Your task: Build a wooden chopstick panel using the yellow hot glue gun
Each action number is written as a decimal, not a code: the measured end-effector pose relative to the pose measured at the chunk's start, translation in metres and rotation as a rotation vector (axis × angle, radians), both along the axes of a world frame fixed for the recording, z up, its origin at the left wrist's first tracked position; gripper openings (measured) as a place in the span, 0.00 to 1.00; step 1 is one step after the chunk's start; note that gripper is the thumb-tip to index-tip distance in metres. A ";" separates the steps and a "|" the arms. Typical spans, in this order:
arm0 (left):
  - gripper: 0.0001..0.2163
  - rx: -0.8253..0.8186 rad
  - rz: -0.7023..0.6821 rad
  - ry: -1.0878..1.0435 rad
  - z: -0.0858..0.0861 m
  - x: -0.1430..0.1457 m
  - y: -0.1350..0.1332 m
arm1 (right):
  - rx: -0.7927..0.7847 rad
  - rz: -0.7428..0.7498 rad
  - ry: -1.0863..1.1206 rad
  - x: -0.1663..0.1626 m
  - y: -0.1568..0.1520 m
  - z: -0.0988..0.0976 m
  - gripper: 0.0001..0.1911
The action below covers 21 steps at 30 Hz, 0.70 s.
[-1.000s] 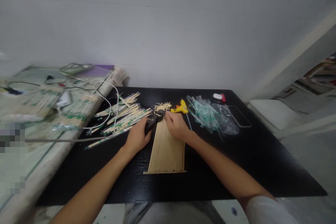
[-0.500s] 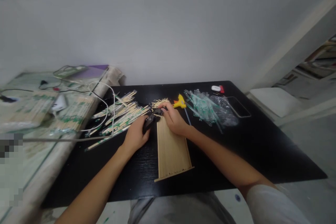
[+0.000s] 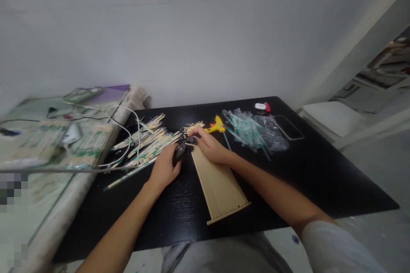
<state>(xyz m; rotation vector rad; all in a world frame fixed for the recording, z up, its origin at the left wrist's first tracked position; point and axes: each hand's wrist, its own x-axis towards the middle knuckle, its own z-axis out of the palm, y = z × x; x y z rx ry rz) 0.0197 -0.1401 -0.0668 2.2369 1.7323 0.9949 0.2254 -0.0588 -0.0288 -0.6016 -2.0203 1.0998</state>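
Observation:
My left hand (image 3: 164,167) is closed round a dark hand tool (image 3: 180,152) that looks like pliers. Its jaws meet the far left corner of a flat panel of joined wooden chopsticks (image 3: 221,183). A crosswise stick (image 3: 229,213) runs along the panel's near end. My right hand (image 3: 209,147) grips the panel's far end, fingers curled over it by the tool's head; the fingertips are partly hidden. Just beyond lies a pile of short cut wooden pieces (image 3: 193,128). A yellow glue gun (image 3: 217,125) rests beside it.
Wrapped chopsticks (image 3: 150,147) are spread left, with a white cable (image 3: 139,136) over them. Crumpled plastic wrappers (image 3: 245,130), a phone (image 3: 290,128) and a small white case (image 3: 260,106) lie right. A glass-topped table (image 3: 38,196) bearing chopstick packs (image 3: 91,143) adjoins the black table (image 3: 307,175).
The panel's near end has swung to the right, so it lies more slanted. Both hands keep their hold near its far end. The view has shifted slightly.

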 end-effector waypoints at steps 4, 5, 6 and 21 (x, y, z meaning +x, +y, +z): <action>0.14 0.003 0.001 0.007 0.001 0.000 0.000 | -0.019 0.006 -0.007 0.001 0.003 -0.001 0.09; 0.14 -0.002 0.001 0.009 0.002 0.000 0.000 | -0.026 0.012 -0.012 0.001 0.003 -0.001 0.09; 0.14 -0.009 0.000 0.012 0.002 0.000 0.001 | -0.035 0.021 -0.018 0.002 0.004 -0.001 0.09; 0.15 -0.057 -0.048 -0.002 0.008 0.001 -0.001 | -0.111 0.084 -0.063 0.002 0.004 -0.001 0.11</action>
